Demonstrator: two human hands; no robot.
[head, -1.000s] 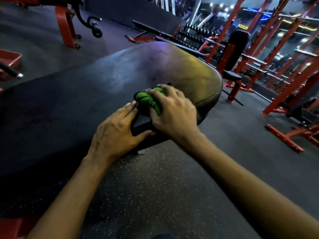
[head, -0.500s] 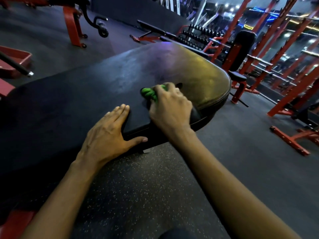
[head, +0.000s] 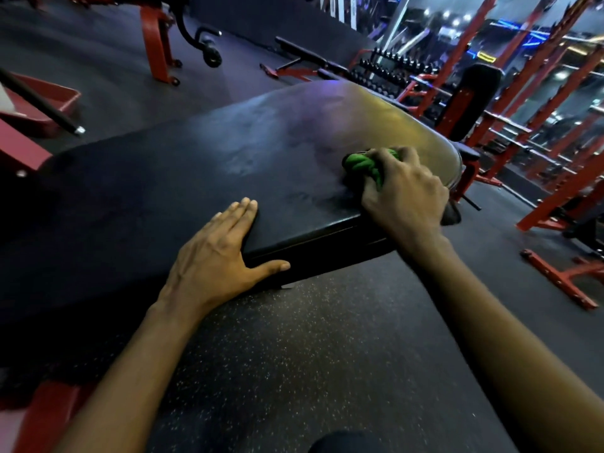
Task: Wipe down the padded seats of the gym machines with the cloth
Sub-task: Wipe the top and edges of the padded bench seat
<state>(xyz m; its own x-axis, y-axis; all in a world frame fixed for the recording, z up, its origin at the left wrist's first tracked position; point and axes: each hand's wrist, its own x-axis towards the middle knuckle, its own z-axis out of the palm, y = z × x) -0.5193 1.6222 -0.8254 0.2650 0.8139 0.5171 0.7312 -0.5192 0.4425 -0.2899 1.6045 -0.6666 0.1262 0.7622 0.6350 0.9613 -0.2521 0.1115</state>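
both bare arms reached forward from the bottom of view. the left hand [head: 215,259] lay flat, palm down, fingers straight and close together, thumb spread wide to the side. the right hand [head: 405,197] was further out, knuckles up, fingers curled down round a bunched cloth [head: 361,163], its forearm stretched nearly straight.

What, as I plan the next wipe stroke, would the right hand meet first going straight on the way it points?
Probably nothing: ahead of the right hand and its green cloth lies only bare padded seat up to its far edge, though depth is unclear.
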